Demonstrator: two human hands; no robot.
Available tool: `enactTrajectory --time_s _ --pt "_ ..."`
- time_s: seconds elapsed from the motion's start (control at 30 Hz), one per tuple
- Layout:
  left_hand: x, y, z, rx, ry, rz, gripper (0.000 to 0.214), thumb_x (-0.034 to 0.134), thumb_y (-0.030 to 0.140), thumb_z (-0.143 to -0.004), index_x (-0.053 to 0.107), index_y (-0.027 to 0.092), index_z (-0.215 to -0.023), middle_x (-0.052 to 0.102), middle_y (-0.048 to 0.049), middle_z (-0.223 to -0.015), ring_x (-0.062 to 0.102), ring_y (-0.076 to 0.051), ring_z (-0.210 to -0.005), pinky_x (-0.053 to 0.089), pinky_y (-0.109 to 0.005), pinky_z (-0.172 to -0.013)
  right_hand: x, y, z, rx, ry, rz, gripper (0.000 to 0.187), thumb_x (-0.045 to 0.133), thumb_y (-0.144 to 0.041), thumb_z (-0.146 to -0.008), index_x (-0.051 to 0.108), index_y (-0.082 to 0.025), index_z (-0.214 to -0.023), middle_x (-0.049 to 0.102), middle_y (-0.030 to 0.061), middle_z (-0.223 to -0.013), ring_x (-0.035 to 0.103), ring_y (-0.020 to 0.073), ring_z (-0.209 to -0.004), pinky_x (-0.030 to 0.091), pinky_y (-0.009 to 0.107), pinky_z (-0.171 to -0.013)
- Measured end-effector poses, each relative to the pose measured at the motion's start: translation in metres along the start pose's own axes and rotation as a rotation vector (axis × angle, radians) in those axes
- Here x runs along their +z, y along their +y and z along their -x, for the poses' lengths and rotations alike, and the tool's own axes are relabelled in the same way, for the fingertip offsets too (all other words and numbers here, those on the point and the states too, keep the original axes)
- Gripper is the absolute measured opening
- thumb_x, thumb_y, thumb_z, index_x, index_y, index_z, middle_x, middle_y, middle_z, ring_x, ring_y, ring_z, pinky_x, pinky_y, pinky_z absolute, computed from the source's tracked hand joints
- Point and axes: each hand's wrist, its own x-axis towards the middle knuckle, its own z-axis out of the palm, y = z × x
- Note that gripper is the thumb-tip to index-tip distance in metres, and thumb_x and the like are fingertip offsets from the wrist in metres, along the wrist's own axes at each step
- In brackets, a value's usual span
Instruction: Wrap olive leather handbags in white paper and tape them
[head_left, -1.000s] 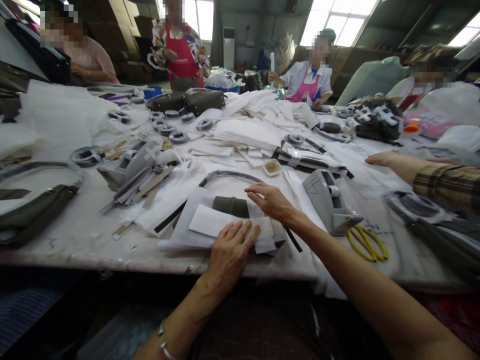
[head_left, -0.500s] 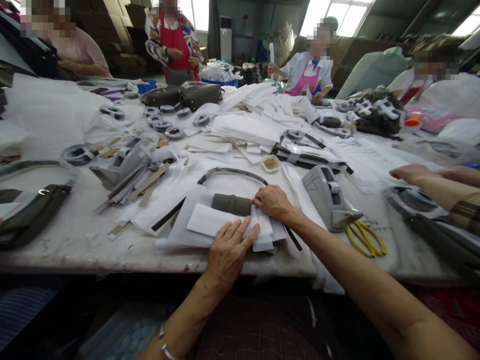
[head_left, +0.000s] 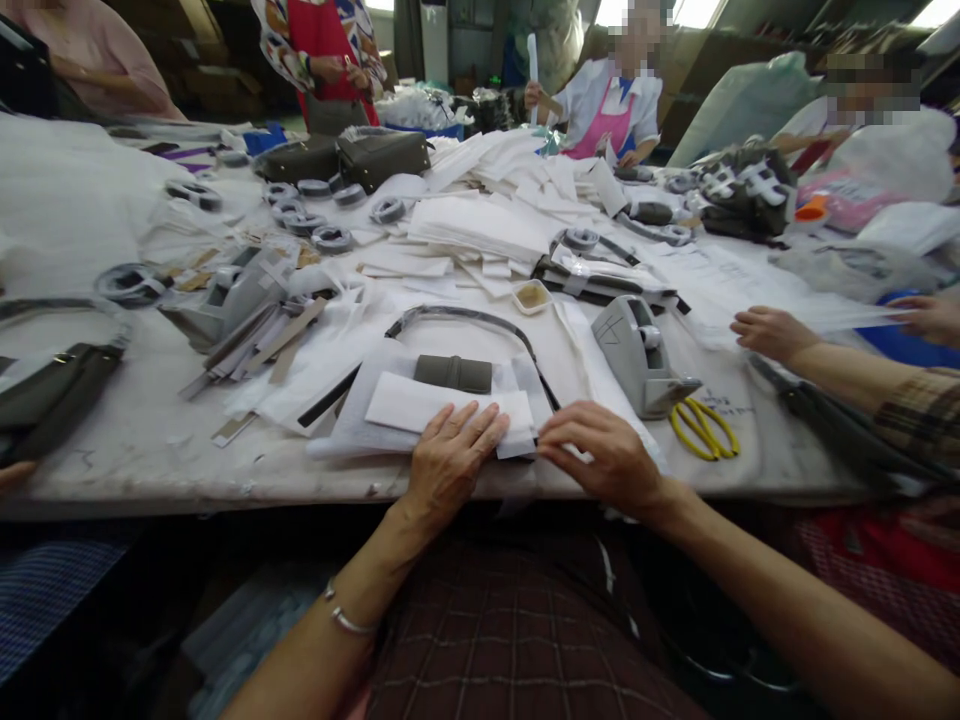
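My left hand (head_left: 454, 455) lies flat, fingers stretched out, on a folded white foam strip (head_left: 401, 402). Under the strip is a thin white wrapping sheet (head_left: 341, 437). Just beyond the strip sits an olive-grey bag piece with a raised band (head_left: 454, 373). A dark bag strap in clear film (head_left: 465, 314) arches behind it, its right side running down to my right hand (head_left: 604, 455). Those fingers are pinched together at the right edge of the wrapped bundle. What lies between them is hidden. Most of the item under the sheet is covered.
A grey tape dispenser (head_left: 630, 355) and yellow-handled scissors (head_left: 705, 428) stand right of my hands. Another dispenser (head_left: 232, 300) and cardboard strips (head_left: 289, 340) lie left. White sheets (head_left: 480, 225) pile up behind. A co-worker's hands (head_left: 780, 335) hold a thin sheet at right.
My right hand has moved from beside the olive-grey piece toward me, to the bundle's right edge. My left hand stays on the foam strip. The co-worker's hands at right now stretch a thin sheet.
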Motion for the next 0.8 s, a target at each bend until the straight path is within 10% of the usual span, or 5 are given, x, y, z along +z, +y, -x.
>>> enactTrajectory --time_s 0.23,0.8 --pt "-0.003 0.002 -0.003 -0.015 -0.017 0.031 0.038 0.047 0.023 -0.099 0.054 0.026 -0.137 0.060 -0.0034 -0.138 0.054 -0.020 -0.129 0.037 -0.045 -0.113 0.050 -0.009 0.081 -0.171 -0.124 0.242 0.027 0.049 -0.018 -0.097 0.064 -0.022 -0.120 0.070 0.0067 -0.119 0.060 0.0232 -0.112 0.045 0.041 -0.096" --pt "-0.001 0.002 -0.004 -0.030 0.012 0.023 0.042 0.049 0.019 -0.097 0.054 0.031 -0.137 0.063 -0.0013 -0.135 0.058 -0.020 -0.125 0.039 -0.041 -0.111 0.080 -0.035 0.060 0.029 0.221 -0.108 0.031 0.045 -0.006 -0.091 0.068 -0.022 -0.101 0.074 0.0041 -0.085 0.068 0.0198 -0.082 0.053 0.038 -0.080"
